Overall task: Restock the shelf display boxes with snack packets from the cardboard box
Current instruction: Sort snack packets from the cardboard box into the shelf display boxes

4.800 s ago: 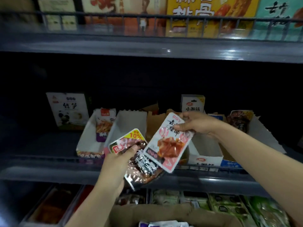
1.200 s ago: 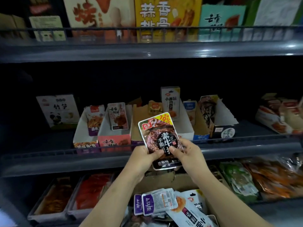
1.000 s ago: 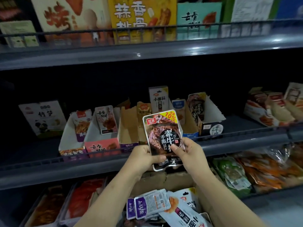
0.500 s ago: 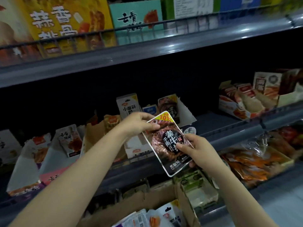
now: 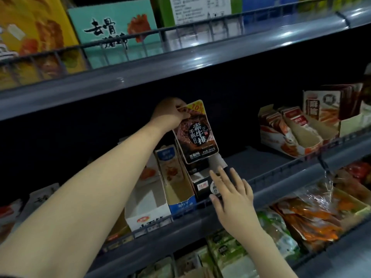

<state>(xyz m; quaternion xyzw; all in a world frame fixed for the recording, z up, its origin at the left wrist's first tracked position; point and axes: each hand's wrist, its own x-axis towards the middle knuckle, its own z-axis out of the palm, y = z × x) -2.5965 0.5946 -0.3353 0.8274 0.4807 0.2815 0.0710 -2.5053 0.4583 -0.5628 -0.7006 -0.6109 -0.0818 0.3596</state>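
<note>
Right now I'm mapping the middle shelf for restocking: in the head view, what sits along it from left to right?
White display box → blue display box → dark display box beneath the dark snack packet → red-and-white display box.

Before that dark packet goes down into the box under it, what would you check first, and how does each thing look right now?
1. Hold on the dark packet: the left hand pinches its top corner. Ok.
2. Packet over the dark display box: its lower edge hangs just above. Ok.
3. Packet upright, print facing out: ok.
4. Right hand out of the way: open, at the box front. Ok.
5. Room inside the box: hidden behind packet and hand. Cannot tell.
</note>
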